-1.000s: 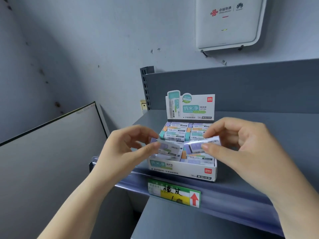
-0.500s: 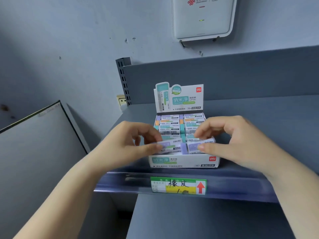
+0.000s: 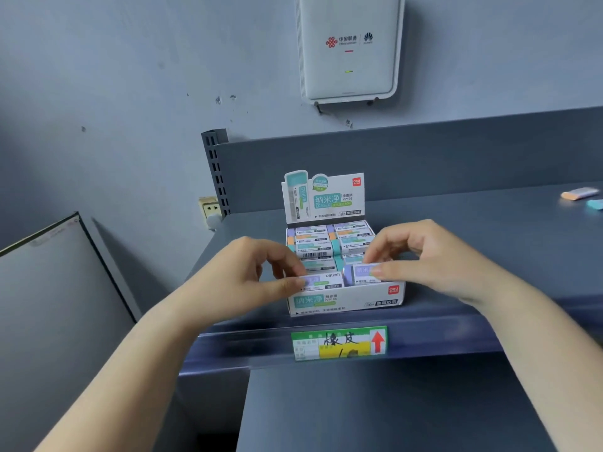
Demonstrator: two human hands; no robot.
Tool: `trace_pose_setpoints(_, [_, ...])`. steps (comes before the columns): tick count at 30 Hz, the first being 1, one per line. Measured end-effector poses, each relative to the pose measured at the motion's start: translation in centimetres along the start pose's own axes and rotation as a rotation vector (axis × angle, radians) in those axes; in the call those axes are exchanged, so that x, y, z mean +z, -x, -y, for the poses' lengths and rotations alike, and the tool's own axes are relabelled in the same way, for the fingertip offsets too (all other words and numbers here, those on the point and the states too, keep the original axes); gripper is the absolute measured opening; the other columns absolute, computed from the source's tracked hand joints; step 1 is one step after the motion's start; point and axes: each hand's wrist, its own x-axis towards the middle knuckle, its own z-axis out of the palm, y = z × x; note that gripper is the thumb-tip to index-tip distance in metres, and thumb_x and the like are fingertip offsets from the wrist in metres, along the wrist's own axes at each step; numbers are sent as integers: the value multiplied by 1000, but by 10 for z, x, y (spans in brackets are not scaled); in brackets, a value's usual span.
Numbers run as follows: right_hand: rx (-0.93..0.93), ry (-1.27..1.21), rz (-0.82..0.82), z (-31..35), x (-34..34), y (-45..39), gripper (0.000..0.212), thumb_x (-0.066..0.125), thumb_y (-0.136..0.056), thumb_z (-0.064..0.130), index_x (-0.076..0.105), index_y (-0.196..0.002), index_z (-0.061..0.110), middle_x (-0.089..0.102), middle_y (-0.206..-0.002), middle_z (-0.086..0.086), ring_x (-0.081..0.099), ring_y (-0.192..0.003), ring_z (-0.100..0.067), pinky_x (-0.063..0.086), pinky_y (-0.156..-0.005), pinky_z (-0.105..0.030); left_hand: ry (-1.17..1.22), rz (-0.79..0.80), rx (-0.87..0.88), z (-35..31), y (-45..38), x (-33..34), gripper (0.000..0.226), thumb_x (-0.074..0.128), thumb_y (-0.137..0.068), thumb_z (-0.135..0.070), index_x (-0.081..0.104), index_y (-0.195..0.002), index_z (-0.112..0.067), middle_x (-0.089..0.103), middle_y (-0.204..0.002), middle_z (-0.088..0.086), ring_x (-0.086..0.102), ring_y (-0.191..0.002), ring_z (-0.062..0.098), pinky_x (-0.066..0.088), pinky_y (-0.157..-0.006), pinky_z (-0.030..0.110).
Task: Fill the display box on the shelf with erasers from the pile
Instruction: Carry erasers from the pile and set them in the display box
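**Two erasers going into the front row**

We stand at the grey shelf [image 3: 456, 243], which carries everything at chest height so we can reach in with both arms at once. Above it, on the wall, hangs a white router [image 3: 349, 47], no part of the job. A price label [image 3: 339, 342] clipped to the shelf's front lip, with its red arrow pointing up, marks the spot as the erasers' place.

The display box [image 3: 346, 300] sits near the front edge, its printed header card upright at the back, so the low front wall faces us and the rows can be loaded from above. The rows behind look full already; we judge the front row to be the last gap.

Our left hand [image 3: 248, 272] pinches a purple eraser [image 3: 321, 282] between thumb and curled fingers, holding it level just over the front wall. Our right hand [image 3: 434, 256] grips a second purple eraser [image 3: 362, 274] in the same way beside it. Held by their ends, the two can drop flat, side by side.

Well off to the right, a few loose erasers [image 3: 580, 193] lie on the shelf, what we can see of the pile.
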Motion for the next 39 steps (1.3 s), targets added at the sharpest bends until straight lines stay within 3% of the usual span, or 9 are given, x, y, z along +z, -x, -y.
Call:
trace_pose_setpoints(4, [-8, 16, 13, 2, 2, 1, 16, 71, -76, 7, 69, -70, 22, 73, -76, 9, 61, -73, -2, 50, -65, -16, 19, -9, 41, 5, 0, 3, 4, 67, -80, -30, 70, -80, -26, 66, -91, -18, 55, -75, 1, 40, -58, 17])
trace_pose_setpoints(9, [-9, 58, 35, -1, 4, 0, 7, 72, -77, 12, 72, -72, 16, 68, -72, 17, 58, -68, 1, 47, -64, -18, 46, -22, 66, 11, -1, 7, 16, 60, -73, -39, 68, -80, -26, 66, -91, -17, 55, -76, 1, 39, -58, 12])
trace_pose_setpoints(14, [-40, 55, -32, -2, 4, 0, 3, 74, -75, 21, 72, -74, 23, 67, -75, 17, 55, -71, -3, 48, -69, -27, 57, -120, 37, 8, -1, 10, 2, 69, -79, -27, 68, -79, -25, 68, -82, -15, 54, -70, -3, 37, -56, 8])
trace_pose_setpoints(18, [-57, 65, -153, -2, 3, 1, 8, 67, -81, 15, 70, -75, 19, 66, -75, 11, 54, -67, 2, 47, -70, -21, 1, -232, 17, -4, -5, 13, 3, 66, -81, -23, 68, -79, -23, 61, -70, -33, 49, -62, -12, 36, -53, 5])
trace_pose_setpoints(23, [-120, 96, -329, -4, 0, 3, 17, 64, -81, 16, 64, -67, 25, 66, -70, 9, 55, -68, 0, 44, -64, -12, -39, -376, 2, -26, -14, 32, 4, 66, -80, -29, 64, -81, -32, 65, -83, -12, 50, -83, -3, 40, -57, 8])
trace_pose_setpoints(27, [-158, 262, -382, -9, -26, 16, 11, 63, -80, 17, 63, -69, 20, 63, -68, 7, 56, -70, -10, 43, -64, -15, -128, -452, 66, -59, -29, 55, 9, 61, -77, -38, 64, -84, -34, 62, -84, -17, 50, -89, -3, 48, -67, 25])
trace_pose_setpoints(30, [-165, 454, -382, -22, -58, 37, 7, 60, -81, 22, 61, -74, 22, 58, -71, 10, 54, -73, -12, 44, -70, -26, -183, -447, 120, -89, -44, 78, 25, 53, -72, -42, 66, -88, -28, 61, -80, -17, 52, -86, 0, 45, -68, 21])
trace_pose_setpoints(33, [-138, 736, -334, -38, -95, 63, 10, 54, -85, 29, 61, -81, 23, 59, -80, 9, 50, -83, -13, 37, -75, -26, -344, -425, 218, -118, -61, 109, 39, 43, -71, -47, 66, -90, -22, 58, -75, -14, 55, -73, 9, 43, -66, 26])
trace_pose_setpoints(39, [-96, 1010, -294, -61, -166, 118, 17, 47, -89, 34, 58, -95, 23, 60, -96, 9, 48, -97, -15, 30, -73, -27, -522, -333, 283, -164, -94, 172, 27, 54, -86, -35, 62, -109, -24, 63, -97, -9, 56, -94, 17, 33, -75, 23])
